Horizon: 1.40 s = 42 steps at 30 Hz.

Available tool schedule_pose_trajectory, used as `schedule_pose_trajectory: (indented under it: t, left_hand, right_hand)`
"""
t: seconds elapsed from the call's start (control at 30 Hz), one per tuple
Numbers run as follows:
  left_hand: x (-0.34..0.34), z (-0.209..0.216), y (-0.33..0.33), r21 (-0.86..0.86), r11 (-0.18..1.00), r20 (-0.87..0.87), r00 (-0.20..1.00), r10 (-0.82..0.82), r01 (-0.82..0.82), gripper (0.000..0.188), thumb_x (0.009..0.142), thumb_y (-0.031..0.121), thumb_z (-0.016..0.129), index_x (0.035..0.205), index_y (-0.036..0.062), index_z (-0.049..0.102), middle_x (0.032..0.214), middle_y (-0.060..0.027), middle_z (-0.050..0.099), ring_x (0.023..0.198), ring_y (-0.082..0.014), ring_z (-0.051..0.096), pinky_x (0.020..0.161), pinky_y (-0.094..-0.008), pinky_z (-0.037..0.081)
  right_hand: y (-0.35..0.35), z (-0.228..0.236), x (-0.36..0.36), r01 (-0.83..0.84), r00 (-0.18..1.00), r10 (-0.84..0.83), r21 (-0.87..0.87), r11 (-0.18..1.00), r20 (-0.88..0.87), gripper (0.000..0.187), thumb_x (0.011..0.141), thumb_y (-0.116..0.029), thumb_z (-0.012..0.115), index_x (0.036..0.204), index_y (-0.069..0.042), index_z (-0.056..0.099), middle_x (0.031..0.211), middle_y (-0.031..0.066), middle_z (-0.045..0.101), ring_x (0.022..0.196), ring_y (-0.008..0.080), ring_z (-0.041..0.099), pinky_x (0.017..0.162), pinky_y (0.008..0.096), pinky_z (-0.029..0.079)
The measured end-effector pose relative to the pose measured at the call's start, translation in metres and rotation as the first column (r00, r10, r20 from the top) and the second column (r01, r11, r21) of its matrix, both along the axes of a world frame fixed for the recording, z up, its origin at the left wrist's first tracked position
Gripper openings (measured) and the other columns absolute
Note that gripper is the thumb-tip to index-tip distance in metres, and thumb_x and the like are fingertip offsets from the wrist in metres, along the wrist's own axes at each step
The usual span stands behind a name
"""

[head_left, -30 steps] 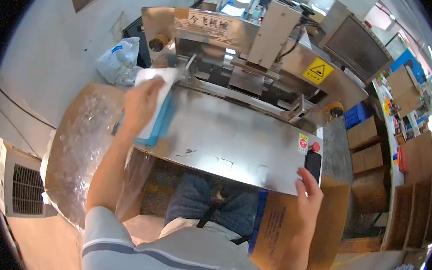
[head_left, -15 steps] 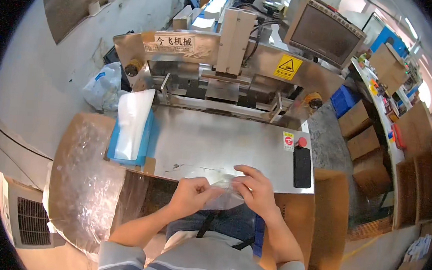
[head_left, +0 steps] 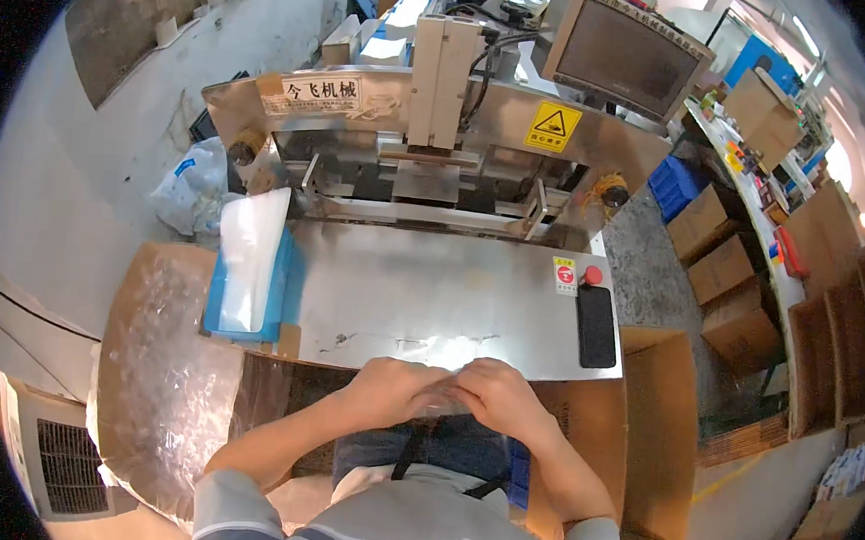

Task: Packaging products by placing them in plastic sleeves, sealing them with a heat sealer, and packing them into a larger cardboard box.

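Just past the front edge of the metal work table (head_left: 430, 300), my left hand (head_left: 389, 391) and my right hand (head_left: 500, 397) meet in front of my body. Both are closed, pinching a small clear plastic bag (head_left: 435, 405) between them. Only a thin part of the bag shows below the fingers; whether anything is inside I cannot tell. On the table's left end stands a blue bin (head_left: 289, 280) with a stack of white sheets (head_left: 251, 257) in it.
A machine head (head_left: 439, 85) on a metal frame rises behind the table. A black phone (head_left: 596, 327) lies by a red button (head_left: 593, 275). At left is a carton of clear plastic pieces (head_left: 171, 352); at right, an open cardboard box (head_left: 657, 436).
My hands have come closer together, and the right fingers, raised before, have folded down over the bag. Less of the bag shows now. The view has shifted slightly.
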<state>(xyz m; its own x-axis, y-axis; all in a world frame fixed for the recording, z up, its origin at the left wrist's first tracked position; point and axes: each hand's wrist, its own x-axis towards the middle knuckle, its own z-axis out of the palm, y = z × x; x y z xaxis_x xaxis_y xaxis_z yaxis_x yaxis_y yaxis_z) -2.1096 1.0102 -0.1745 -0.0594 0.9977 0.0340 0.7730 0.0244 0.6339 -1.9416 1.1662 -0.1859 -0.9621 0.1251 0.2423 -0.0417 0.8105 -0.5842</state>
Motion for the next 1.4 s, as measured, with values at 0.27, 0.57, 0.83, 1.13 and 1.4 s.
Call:
schedule_pose_trajectory:
  t: [0.27,0.57,0.83,1.13,1.4]
  left_hand:
    - [-0.018,-0.015,-0.009,-0.132,0.991,0.043,0.999,0.019,-0.013,0.024,0.091,0.031,0.068,0.095,0.0070,0.068,0.082,-0.0147,0.071,0.077,-0.0373,0.068,0.070,-0.0467,0.053]
    - [-0.031,-0.020,-0.025,-0.161,0.985,0.104,0.991,0.081,-0.063,0.031,0.088,0.032,0.073,0.098,0.0030,0.068,0.081,-0.0152,0.071,0.076,-0.0365,0.068,0.069,-0.0437,0.053]
    - [-0.035,0.008,-0.038,-0.059,0.995,0.235,0.968,0.092,-0.080,0.021,0.091,0.026,0.069,0.094,0.0049,0.069,0.088,-0.0147,0.072,0.081,-0.0350,0.069,0.071,-0.0437,0.053]
    - [-0.057,0.008,-0.031,-0.272,0.961,0.170,0.980,0.105,-0.056,0.019,0.091,0.023,0.067,0.099,0.0063,0.069,0.091,-0.0165,0.071,0.087,-0.0392,0.067,0.077,-0.0473,0.053]
    - [-0.131,0.013,0.033,-0.290,0.957,0.146,0.988,0.049,-0.004,0.025,0.094,0.029,0.065,0.091,0.0038,0.066,0.083,-0.0141,0.071,0.078,-0.0312,0.069,0.072,-0.0419,0.053]
  right_hand:
    - [0.013,-0.011,0.013,0.007,0.980,0.014,-0.105,0.994,0.198,0.018,0.090,-0.022,0.066,0.094,-0.004,0.071,0.092,0.0139,0.070,0.090,0.0353,0.065,0.081,0.0452,0.052]
    - [0.016,-0.015,0.010,-0.028,0.959,0.093,-0.236,0.971,0.268,0.019,0.090,-0.022,0.070,0.098,-0.004,0.073,0.096,0.0118,0.071,0.094,0.0325,0.066,0.082,0.0411,0.053]
    - [0.029,-0.010,0.015,-0.089,0.961,0.189,-0.420,0.903,0.204,0.015,0.090,-0.020,0.071,0.093,-0.006,0.075,0.096,0.0138,0.070,0.105,0.0314,0.064,0.090,0.0412,0.051]
    - [0.042,-0.015,-0.005,-0.070,0.951,0.199,-0.464,0.883,0.235,0.013,0.087,-0.015,0.076,0.093,-0.003,0.076,0.095,0.0121,0.072,0.102,0.0285,0.066,0.087,0.0375,0.052]
    - [0.092,-0.026,-0.062,-0.113,0.977,0.180,-0.438,0.892,0.115,0.014,0.089,-0.015,0.068,0.090,-0.001,0.072,0.084,0.0119,0.070,0.077,0.0238,0.066,0.073,0.0371,0.053]
